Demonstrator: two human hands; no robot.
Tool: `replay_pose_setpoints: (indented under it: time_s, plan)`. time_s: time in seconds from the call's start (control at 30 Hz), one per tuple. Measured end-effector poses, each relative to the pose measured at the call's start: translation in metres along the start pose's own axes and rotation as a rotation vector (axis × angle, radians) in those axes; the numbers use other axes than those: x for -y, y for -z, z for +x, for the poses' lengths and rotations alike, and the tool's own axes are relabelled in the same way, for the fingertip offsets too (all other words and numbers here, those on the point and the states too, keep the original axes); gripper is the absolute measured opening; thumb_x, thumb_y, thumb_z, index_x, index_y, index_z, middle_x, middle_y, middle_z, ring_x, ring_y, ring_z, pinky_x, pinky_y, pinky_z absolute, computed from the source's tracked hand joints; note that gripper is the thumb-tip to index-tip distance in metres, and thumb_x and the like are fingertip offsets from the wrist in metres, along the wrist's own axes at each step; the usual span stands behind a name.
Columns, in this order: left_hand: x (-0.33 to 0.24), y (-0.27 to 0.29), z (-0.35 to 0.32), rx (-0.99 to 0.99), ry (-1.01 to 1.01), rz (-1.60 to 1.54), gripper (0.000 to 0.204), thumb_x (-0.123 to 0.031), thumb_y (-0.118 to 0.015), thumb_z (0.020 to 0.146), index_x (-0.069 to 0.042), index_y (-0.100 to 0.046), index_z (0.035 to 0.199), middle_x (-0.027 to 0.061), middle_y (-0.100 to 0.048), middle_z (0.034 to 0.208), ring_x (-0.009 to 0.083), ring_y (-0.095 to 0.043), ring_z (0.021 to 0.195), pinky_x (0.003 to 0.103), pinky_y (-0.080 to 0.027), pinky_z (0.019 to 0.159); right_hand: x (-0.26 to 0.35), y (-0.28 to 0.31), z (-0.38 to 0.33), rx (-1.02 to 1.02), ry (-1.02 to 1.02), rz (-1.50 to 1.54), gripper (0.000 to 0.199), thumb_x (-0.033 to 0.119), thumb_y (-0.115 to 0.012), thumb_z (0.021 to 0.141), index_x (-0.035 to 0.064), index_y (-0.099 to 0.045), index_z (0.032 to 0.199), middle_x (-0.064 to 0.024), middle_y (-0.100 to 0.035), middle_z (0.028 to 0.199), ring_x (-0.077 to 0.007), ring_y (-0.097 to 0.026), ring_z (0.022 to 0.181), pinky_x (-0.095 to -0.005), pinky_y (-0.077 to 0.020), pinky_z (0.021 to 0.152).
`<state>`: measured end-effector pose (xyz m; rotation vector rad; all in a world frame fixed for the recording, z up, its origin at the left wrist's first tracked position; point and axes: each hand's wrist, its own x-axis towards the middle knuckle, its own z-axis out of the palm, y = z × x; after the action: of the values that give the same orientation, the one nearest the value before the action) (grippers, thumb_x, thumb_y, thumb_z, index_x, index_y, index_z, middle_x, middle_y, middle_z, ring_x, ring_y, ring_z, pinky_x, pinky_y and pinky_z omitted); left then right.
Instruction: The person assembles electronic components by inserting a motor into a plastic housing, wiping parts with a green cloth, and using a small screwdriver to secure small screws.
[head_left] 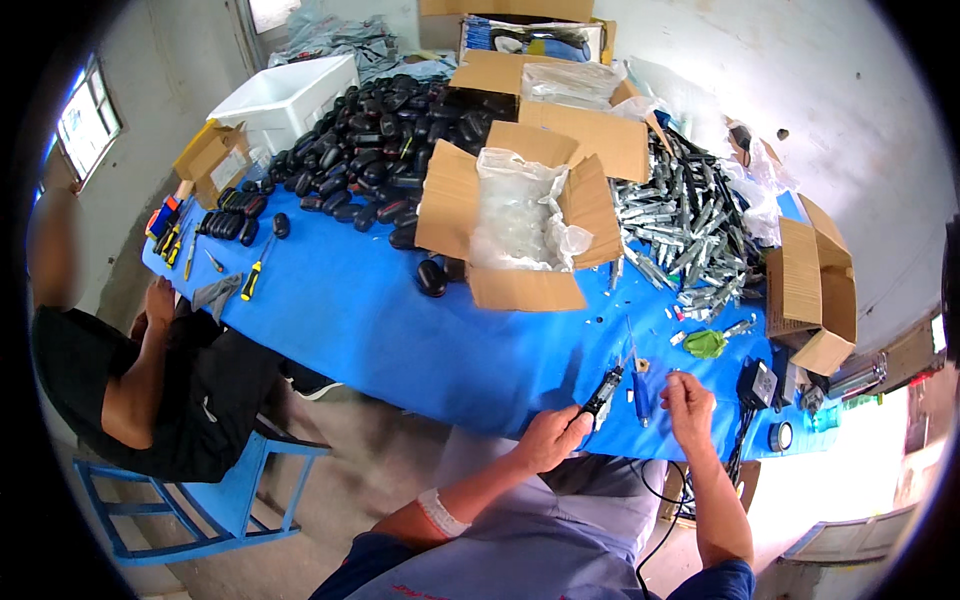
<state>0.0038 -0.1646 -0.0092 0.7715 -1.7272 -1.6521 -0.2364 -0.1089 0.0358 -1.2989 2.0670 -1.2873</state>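
Observation:
My left hand [552, 438] is closed round the lower end of a slim black-and-silver device part [604, 390], its far end tilted up over the blue-covered table [460, 365]. To its right, my right hand [688, 405] is raised above the table edge with thumb and fingers pinched together. Whatever sits between those fingertips is too small to make out. Between my two hands lies a blue-handled tool [641, 397] with a thin tip pointing away, resembling a soldering iron. A crumpled green cloth [705, 344] rests just beyond my right hand.
A cardboard box [525, 292] with plastic bags stands mid-table. Black rounded casings [370, 150] are heaped left of it, slim silver parts [690, 215] right. A black power unit [757, 384] and round tin [781, 436] sit far right. A seated person [130, 370] is at left.

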Motion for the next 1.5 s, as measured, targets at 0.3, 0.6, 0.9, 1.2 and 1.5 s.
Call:
replay_pose_setpoints:
  time_s: [0.3, 0.6, 0.9, 1.2, 1.5]
  plan:
    - [0.004, 0.001, 0.001, -0.018, -0.004, 0.054, 0.039, -0.034, -0.047, 0.097, -0.001, -0.055, 0.08, 0.012, -0.053, 0.057, 0.028, -0.056, 0.053, 0.039, -0.041, 0.051, 0.015, -0.017, -0.039, -0.038, 0.216, -0.381, 0.024, 0.016, -0.073, 0.076, 0.0012, -0.063, 0.092, -0.0133, -0.063, 0.087, -0.0262, -0.062, 0.073, -0.0354, -0.0487, 0.059]
    - [0.008, -0.005, 0.006, -0.055, -0.195, 0.295, 0.036, -0.033, -0.049, 0.096, -0.002, -0.053, 0.076, 0.02, -0.052, 0.062, 0.0371, -0.054, 0.058, 0.043, -0.038, 0.053, 0.032, -0.033, -0.052, -0.035, 0.175, -0.138, 0.019, 0.011, -0.07, 0.079, -0.0014, -0.063, 0.093, -0.0123, -0.062, 0.08, -0.0227, -0.059, 0.068, -0.0323, -0.0483, 0.063]
    - [-0.006, -0.009, 0.006, -0.046, -0.025, 0.074, 0.036, -0.03, -0.046, 0.099, -0.004, -0.052, 0.076, 0.0022, -0.047, 0.055, 0.0103, -0.045, 0.05, 0.028, -0.035, 0.048, 0.027, -0.069, -0.038, 0.149, -0.108, 0.529, 0.028, 0.022, -0.061, 0.093, -0.0017, -0.06, 0.108, 0.0014, -0.056, 0.074, -0.0054, -0.048, 0.063, -0.0208, -0.0391, 0.055]
    - [-0.014, -0.014, 0.002, -0.003, 0.133, -0.132, 0.04, -0.039, -0.045, 0.099, -0.006, -0.051, 0.077, 0.0002, -0.047, 0.055, 0.0062, -0.04, 0.044, 0.023, -0.029, 0.04, 0.03, -0.07, -0.029, 0.324, -0.25, 0.794, 0.024, 0.023, -0.059, 0.094, 0.0008, -0.062, 0.102, -0.0003, -0.056, 0.067, -0.0041, -0.044, 0.054, -0.0201, -0.0329, 0.045]
    - [-0.01, -0.015, -0.031, 0.101, 0.554, -0.731, 0.048, -0.055, -0.044, 0.094, -0.01, -0.052, 0.08, 0.0024, -0.048, 0.056, 0.0116, -0.038, 0.039, 0.024, -0.031, 0.041, 0.031, -0.073, -0.052, 0.378, -0.284, 0.825, 0.022, 0.023, -0.056, 0.096, 0.0015, -0.06, 0.096, 0.0025, -0.051, 0.066, -0.004, -0.04, 0.051, -0.0203, -0.03, 0.046]
